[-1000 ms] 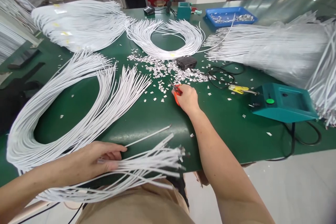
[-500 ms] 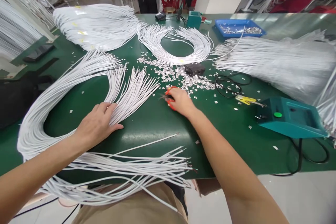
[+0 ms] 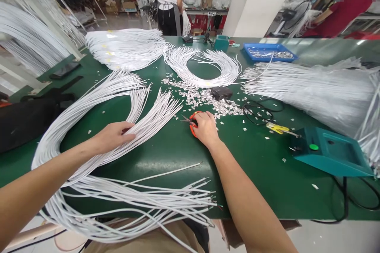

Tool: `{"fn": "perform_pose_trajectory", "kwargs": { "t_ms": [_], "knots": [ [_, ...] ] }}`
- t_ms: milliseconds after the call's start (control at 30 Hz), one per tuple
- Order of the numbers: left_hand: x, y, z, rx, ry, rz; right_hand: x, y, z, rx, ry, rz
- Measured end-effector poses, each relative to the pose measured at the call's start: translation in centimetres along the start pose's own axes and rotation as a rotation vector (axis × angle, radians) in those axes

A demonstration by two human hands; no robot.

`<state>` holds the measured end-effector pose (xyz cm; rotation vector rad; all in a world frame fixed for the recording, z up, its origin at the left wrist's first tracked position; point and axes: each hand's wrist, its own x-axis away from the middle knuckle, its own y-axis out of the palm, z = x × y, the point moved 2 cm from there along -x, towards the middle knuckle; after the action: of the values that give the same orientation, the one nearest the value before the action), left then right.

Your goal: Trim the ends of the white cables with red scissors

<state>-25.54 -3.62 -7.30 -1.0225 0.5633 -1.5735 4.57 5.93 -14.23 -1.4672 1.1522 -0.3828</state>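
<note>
My left hand [image 3: 114, 136] lies on a bundle of white cables [image 3: 154, 116], thumb and fingers curved around some of them. My right hand [image 3: 205, 127] is closed around red-handled scissors [image 3: 193, 123] on the green table, blades pointing left toward the cable ends. Behind my right hand are scattered small silvery pieces [image 3: 202, 97] and a black block [image 3: 221, 93]. Nearer to me, another group of white cables [image 3: 148, 193] stretches right, with stripped ends showing.
A teal machine [image 3: 332, 150] with yellow-handled tool [image 3: 277, 128] stands right. Further back are a blue tray [image 3: 270, 52], a coiled cable bundle [image 3: 208, 83], a large cable stack [image 3: 124, 49] and wrapped cables [image 3: 314, 81]. Two people are beyond the table.
The view has tilted up, showing more of the room. My left hand has shifted onto the cables, its thumb now over them. The scissors' blades show more clearly in my right hand.
</note>
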Motion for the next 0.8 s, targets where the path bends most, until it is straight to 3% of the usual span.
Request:
{"fn": "perform_pose_trajectory", "kwargs": {
  "t_ms": [133, 200, 333, 400, 533, 667, 800],
  "knots": [
    [0.8, -2.4, -1.0, 0.589, -0.147, -0.046, -0.1, -0.2, 0.6, -0.019, 0.020, 0.003],
    [1.1, -3.8, -1.4, 0.838, -0.192, -0.015, 0.0, -0.3, 0.6, -0.021, 0.022, -0.004],
    [1.4, -5.4, -1.2, 1.089, -0.088, 0.138, 0.0, -0.4, 0.5, -0.022, 0.021, -0.018],
    [0.8, -5.4, -1.0, 1.135, -0.019, 0.185, 0.0, -0.4, 0.5, -0.029, 0.017, -0.020],
    [-1.0, -3.8, -0.2, 1.071, -0.118, 0.013, 0.0, -0.4, 0.8, -0.042, 0.012, -0.022],
    [-1.7, -3.4, 1.6, 1.037, -0.008, -0.017, 0.0, -0.4, 1.0, -0.058, 0.007, -0.020],
    [-2.9, -4.3, 2.2, 0.846, 0.099, 0.098, -0.1, -0.5, 1.0, -0.067, 0.002, -0.017]
  ]
}}
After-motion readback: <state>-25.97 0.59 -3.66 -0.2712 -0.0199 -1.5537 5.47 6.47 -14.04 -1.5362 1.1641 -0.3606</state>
